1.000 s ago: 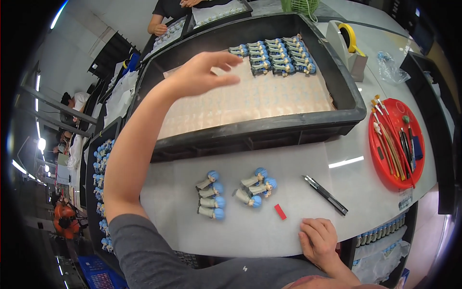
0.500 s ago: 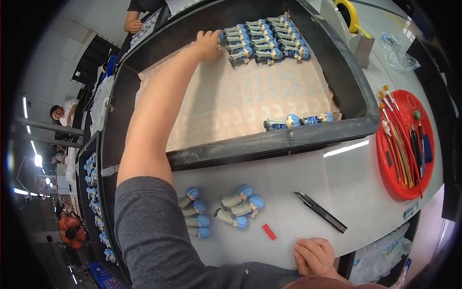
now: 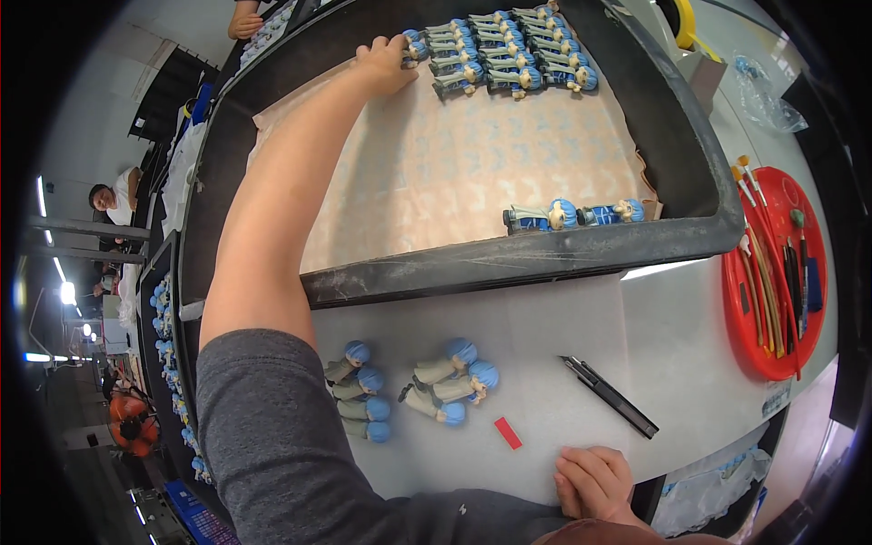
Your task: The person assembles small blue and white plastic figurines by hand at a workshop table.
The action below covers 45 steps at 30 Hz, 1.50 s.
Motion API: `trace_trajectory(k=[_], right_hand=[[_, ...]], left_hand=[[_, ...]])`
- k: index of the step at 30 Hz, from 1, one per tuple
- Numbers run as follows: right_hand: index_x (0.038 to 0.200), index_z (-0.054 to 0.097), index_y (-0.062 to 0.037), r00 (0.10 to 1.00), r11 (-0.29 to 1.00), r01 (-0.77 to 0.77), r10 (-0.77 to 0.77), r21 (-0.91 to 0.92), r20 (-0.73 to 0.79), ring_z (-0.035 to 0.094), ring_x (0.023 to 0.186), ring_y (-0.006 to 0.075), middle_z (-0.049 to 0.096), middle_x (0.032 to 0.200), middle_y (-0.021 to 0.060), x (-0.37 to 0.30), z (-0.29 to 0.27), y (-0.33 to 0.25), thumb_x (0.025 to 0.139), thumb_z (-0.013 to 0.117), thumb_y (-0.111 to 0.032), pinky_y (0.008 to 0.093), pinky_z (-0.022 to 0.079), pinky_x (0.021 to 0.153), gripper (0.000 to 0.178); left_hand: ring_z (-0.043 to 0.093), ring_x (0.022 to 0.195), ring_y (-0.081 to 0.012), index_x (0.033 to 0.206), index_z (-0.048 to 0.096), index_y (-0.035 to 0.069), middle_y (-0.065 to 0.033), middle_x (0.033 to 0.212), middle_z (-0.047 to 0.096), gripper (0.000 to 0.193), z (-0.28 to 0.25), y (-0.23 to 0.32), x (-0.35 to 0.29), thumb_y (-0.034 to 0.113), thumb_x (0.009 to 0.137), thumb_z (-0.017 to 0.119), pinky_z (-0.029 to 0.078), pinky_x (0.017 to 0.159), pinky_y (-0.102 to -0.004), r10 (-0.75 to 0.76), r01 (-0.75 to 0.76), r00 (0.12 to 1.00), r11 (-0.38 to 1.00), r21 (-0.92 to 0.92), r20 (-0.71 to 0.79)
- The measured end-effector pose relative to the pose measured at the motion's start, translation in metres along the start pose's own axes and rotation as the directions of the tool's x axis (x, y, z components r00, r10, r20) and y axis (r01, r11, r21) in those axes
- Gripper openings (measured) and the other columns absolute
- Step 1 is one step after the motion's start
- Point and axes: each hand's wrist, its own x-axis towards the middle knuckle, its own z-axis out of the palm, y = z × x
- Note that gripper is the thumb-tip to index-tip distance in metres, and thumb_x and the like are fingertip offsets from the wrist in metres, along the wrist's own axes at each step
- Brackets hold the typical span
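Blue-haired plastic figurines [image 3: 495,50], laid in rows at the far end of a large dark grey tray [image 3: 690,182] lined with pale paper. Left hand [image 3: 386,62] reaches to the rows' left end, fingertips touching the nearest figurine; whether its grip has closed cannot be told. Two figurines [image 3: 572,215] lie against the tray's near rim; wide bare lining between. Right hand [image 3: 595,481] rests, fingers curled together, at the white worktop [image 3: 672,336] near edge, beside a black pen [image 3: 609,395].

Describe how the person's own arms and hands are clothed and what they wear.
The left arm has a grey short sleeve covering the upper part; the forearm is bare. The left hand and right hand are ungloved, with no rings or watch showing on the fingers or wrists.
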Motion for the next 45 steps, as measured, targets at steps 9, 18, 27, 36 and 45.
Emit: trace_trajectory(k=[9, 18, 27, 36, 45], right_hand=[[0.084, 0.065, -0.0016, 0.999, 1.000, 0.016, -0.017, -0.010, -0.037, 0.056, 0.069, 0.0205, 0.064, 0.088, 0.0081, -0.003, 0.001, -0.001, 0.067, 0.067, -0.006, 0.0262, 0.047, 0.060, 0.018], [0.082, 0.064, 0.0002, 0.999, 0.998, -0.015, 0.018, 0.054, -0.045, 0.056, 0.071, 0.0226, 0.063, 0.086, 0.0096, -0.002, 0.003, -0.002, 0.065, 0.068, -0.001, 0.0280, 0.047, 0.063, 0.018], [0.085, 0.061, 0.0036, 0.996, 0.999, -0.040, 0.043, 0.037, -0.076, 0.055, 0.076, 0.0291, 0.062, 0.090, 0.0146, -0.001, 0.003, 0.001, 0.068, 0.065, 0.003, 0.0338, 0.046, 0.066, 0.018], [0.087, 0.061, 0.0033, 0.988, 0.999, 0.039, -0.034, 0.032, -0.151, 0.055, 0.078, 0.0293, 0.062, 0.091, 0.0147, -0.004, 0.009, -0.012, 0.070, 0.065, 0.003, 0.0338, 0.046, 0.068, 0.017], [0.085, 0.061, 0.0020, 0.977, 1.000, 0.022, -0.021, 0.001, -0.211, 0.056, 0.078, 0.0278, 0.062, 0.089, 0.0128, -0.003, 0.003, -0.016, 0.071, 0.065, 0.003, 0.0334, 0.046, 0.068, 0.015]], left_hand=[[0.051, 0.106, -0.0400, 0.120, 0.039, 0.004, -0.0232, 0.119, 0.043, 0.060, 0.011, 0.002, -0.001, 0.037, 0.077, 0.066, 0.043, 0.089, -0.0423, -0.053, 0.024, 0.992, 0.972, -0.236, -0.118], [0.056, 0.104, -0.0315, 0.110, 0.051, 0.000, -0.0202, 0.111, 0.058, 0.043, -0.064, -0.003, -0.029, 0.029, 0.080, 0.061, 0.045, 0.087, -0.0373, 0.083, -0.085, 0.996, 0.993, -0.081, -0.022], [0.055, 0.105, -0.0306, 0.111, 0.052, 0.003, -0.0209, 0.111, 0.056, 0.035, -0.179, 0.037, -0.303, 0.010, 0.078, 0.060, 0.043, 0.088, -0.0416, 0.392, -0.490, 0.872, 0.672, -0.556, -0.295], [0.049, 0.104, -0.0312, 0.109, 0.053, 0.008, -0.0137, 0.112, 0.051, 0.043, -0.094, 0.077, -0.473, 0.005, 0.069, 0.069, 0.039, 0.086, -0.0402, 0.531, -0.363, 0.839, 0.708, -0.605, 0.119], [0.046, 0.106, -0.0314, 0.106, 0.053, 0.008, -0.0142, 0.114, 0.049, 0.039, -0.063, 0.089, -0.430, 0.007, 0.069, 0.064, 0.036, 0.088, -0.0414, 0.622, -0.610, 0.775, 0.686, -0.396, -0.115]])
